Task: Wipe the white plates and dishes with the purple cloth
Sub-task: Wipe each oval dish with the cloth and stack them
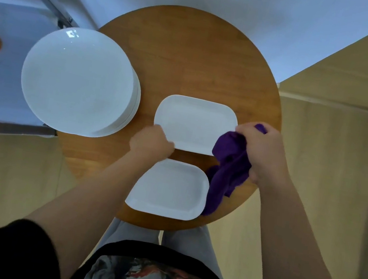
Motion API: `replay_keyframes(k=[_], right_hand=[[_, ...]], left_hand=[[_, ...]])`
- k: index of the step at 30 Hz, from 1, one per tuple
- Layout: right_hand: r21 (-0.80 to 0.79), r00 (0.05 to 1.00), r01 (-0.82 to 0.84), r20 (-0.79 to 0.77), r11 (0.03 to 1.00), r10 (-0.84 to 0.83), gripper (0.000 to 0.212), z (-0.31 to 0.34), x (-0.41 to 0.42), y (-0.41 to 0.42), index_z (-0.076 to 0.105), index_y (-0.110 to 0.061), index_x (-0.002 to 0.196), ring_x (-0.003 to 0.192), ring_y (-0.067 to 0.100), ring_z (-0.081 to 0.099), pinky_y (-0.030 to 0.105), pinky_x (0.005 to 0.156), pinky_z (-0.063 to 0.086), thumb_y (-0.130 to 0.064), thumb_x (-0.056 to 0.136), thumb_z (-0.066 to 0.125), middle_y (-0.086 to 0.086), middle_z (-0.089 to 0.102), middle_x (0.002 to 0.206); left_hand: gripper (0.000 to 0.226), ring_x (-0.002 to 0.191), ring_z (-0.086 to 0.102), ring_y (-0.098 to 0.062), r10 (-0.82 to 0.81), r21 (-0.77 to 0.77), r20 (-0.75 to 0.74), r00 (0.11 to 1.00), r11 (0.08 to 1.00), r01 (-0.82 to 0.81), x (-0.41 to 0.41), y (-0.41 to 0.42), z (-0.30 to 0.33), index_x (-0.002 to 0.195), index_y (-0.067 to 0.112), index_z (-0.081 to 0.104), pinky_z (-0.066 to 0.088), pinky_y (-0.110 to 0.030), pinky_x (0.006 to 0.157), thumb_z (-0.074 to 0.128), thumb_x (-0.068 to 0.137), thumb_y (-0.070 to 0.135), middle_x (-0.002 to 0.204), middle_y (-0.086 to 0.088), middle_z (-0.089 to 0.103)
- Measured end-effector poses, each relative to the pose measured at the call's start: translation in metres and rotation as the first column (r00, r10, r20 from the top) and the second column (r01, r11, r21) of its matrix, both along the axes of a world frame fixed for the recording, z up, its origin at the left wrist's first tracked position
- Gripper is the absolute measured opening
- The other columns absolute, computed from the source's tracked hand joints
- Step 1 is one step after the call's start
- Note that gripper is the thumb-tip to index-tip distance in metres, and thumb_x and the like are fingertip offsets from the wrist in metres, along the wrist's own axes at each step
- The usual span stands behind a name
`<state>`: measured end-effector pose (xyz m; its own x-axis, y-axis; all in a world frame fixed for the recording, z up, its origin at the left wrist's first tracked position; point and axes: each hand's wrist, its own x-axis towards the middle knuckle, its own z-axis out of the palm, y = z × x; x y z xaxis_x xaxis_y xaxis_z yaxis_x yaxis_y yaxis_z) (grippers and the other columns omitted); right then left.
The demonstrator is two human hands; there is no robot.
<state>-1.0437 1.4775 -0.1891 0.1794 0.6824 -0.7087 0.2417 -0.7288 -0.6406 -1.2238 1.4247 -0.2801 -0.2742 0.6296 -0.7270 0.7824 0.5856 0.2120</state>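
Left hand (152,142) grips the far rectangular dish (195,124); keep it steady while right hand (264,152), clutching the purple cloth (228,168), sweeps across.

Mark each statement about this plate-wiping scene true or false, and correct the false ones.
1. The right hand grips the purple cloth. True.
2. The left hand holds a corner of the far rectangular dish. True.
3. The stack of round plates sits on the right side of the round wooden table. False: it sits at the left edge.
4. The table carries three rectangular dishes. False: there are two, the far one and the near rectangular dish.
5. The cloth lies spread flat over the round plates. False: it hangs bunched from the right hand, beside the rectangular dishes.
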Motion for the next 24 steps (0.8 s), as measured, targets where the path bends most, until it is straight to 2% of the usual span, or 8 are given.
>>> replay_keyframes(k=[2,5,9,12,15,18,21,24], right_hand=[[-0.037,0.978,0.129,-0.162,0.991,-0.133,0.015,0.016,0.001,0.012,0.058,-0.018,0.069,0.053,0.011,0.059,0.023,0.054,0.047,-0.015,0.081,0.065,-0.004,0.059,0.057],[-0.171,0.831,0.236,-0.475,0.956,-0.290,0.034,0.032,0.000,0.025,0.062,-0.016,0.054,0.043,0.011,0.057,0.017,0.048,0.046,-0.015,0.088,0.056,-0.002,0.059,0.050],[-0.263,0.596,0.454,-0.620,0.852,-0.509,0.028,0.030,0.003,0.035,0.062,-0.004,0.070,0.045,0.014,0.059,0.018,0.041,0.045,-0.013,0.094,0.049,0.008,0.063,0.060],[-0.186,0.670,0.538,-0.498,0.822,-0.552,0.011,0.009,0.018,0.036,0.059,-0.007,0.084,0.064,0.020,0.065,0.026,0.055,0.054,-0.010,0.092,0.052,0.008,0.066,0.074],[-0.054,0.930,0.321,-0.173,0.946,-0.325,0.004,-0.015,0.027,0.019,0.060,-0.012,0.092,0.075,0.018,0.062,0.022,0.051,0.051,-0.011,0.089,0.060,0.009,0.067,0.089],[0.101,0.984,-0.171,0.074,0.980,0.164,0.046,-0.026,0.025,-0.008,0.053,-0.029,0.123,0.106,0.013,0.056,0.023,0.076,0.051,-0.051,0.083,0.061,0.000,0.053,0.132],[0.257,0.898,-0.336,-0.202,0.906,0.391,0.073,-0.014,0.006,-0.032,0.026,-0.062,0.125,0.119,-0.008,0.041,0.012,0.085,0.045,-0.075,0.062,0.061,-0.028,0.034,0.136],[0.312,0.888,-0.279,-0.276,0.908,0.368,0.075,-0.021,-0.008,-0.044,0.030,-0.054,0.125,0.114,0.003,0.048,0.012,0.074,0.051,-0.043,0.069,0.077,-0.032,0.042,0.121]], left_hand=[[0.049,0.096,0.055,-0.013,-0.203,0.084,0.368,0.907,0.979,0.185,0.021,-0.007,0.018,0.121,0.016,0.050,0.045,-0.022,0.075,0.071,0.078,0.026,0.110,0.001,0.057],[0.062,0.098,0.050,0.004,-0.130,0.133,0.801,0.585,0.990,0.038,0.067,-0.018,0.051,0.122,0.029,0.044,0.042,-0.001,0.071,0.081,0.073,0.027,0.113,0.015,0.051],[0.009,0.087,0.062,-0.014,0.199,0.045,0.833,0.516,0.905,-0.422,0.092,-0.014,0.060,0.096,0.028,0.054,0.052,-0.020,0.073,0.060,0.091,0.024,0.090,0.003,0.063],[0.014,0.092,0.064,-0.017,0.259,0.061,0.864,0.433,0.797,-0.600,0.081,-0.016,0.061,0.097,0.028,0.057,0.055,-0.033,0.081,0.056,0.093,0.014,0.092,0.002,0.066],[0.028,0.078,0.064,-0.001,0.251,0.089,0.895,0.368,0.708,-0.700,0.067,-0.019,0.068,0.092,0.031,0.057,0.053,-0.016,0.064,0.055,0.090,0.003,0.075,0.019,0.066],[0.024,0.080,0.063,-0.011,0.372,-0.096,0.913,0.168,0.596,-0.797,0.059,-0.015,0.071,0.091,0.025,0.058,0.051,-0.015,0.060,0.054,0.086,0.002,0.070,0.017,0.066],[0.027,0.087,0.063,-0.019,0.409,-0.258,0.912,-0.013,0.550,-0.795,0.057,-0.011,0.075,0.098,0.023,0.058,0.055,-0.024,0.065,0.059,0.073,0.016,0.086,0.005,0.068],[0.036,0.087,0.069,-0.017,0.370,-0.391,0.908,-0.195,0.585,-0.710,0.053,-0.005,0.077,0.111,0.014,0.060,0.055,-0.028,0.068,0.061,0.077,0.025,0.093,0.000,0.072]])
